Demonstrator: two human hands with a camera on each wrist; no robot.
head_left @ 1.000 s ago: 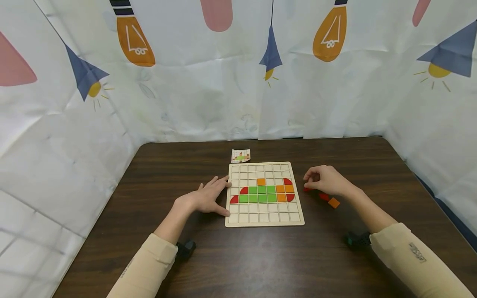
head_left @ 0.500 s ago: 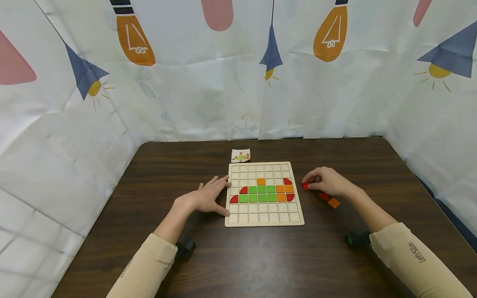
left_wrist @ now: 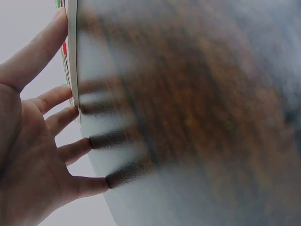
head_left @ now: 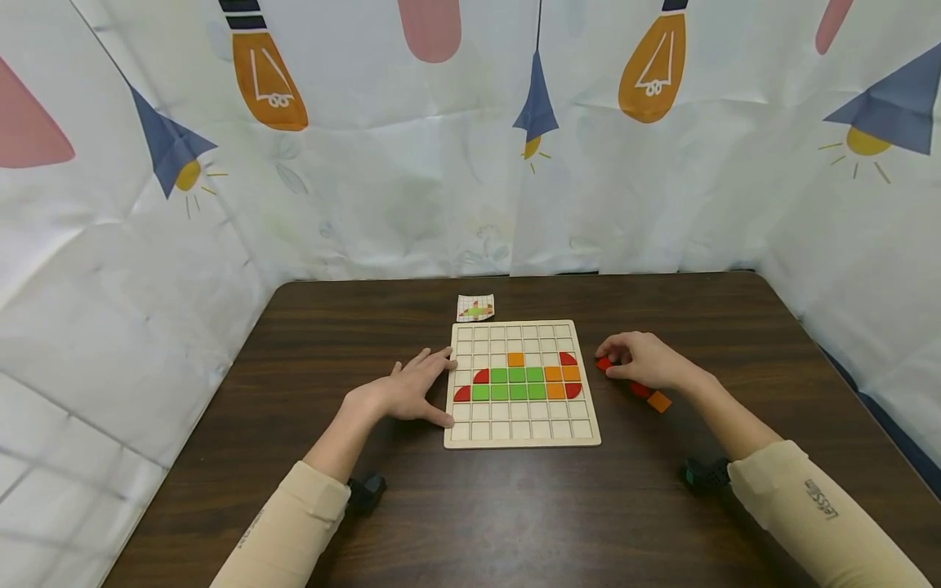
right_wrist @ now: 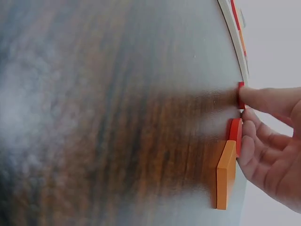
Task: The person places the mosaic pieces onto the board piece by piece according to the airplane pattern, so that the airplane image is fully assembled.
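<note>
A pale wooden grid board (head_left: 520, 429) lies mid-table, bearing green and orange squares with several red rounded-corner tiles. My left hand (head_left: 404, 392) rests at its left edge, fingers spread; in the left wrist view the thumb and some fingertips touch the board's rim (left_wrist: 72, 52). Right of the board, my right hand (head_left: 647, 359) pinches a small red tile (head_left: 604, 363) between thumb and fingers, low over the table. Under that hand sits another red tile (head_left: 639, 390), which has a curved side in the right wrist view, beside an orange square tile (head_left: 659, 401).
A small picture card (head_left: 475, 308) with a coloured grid pattern lies behind the board's far left corner. The dark wooden table (head_left: 515, 514) reaches back to a white printed curtain (head_left: 412, 204), which also hangs along both sides.
The red tile at my right fingertips, mostly covered a second ago, now shows more and has turned and shifted slightly away from me. My left hand and the board stay put.
</note>
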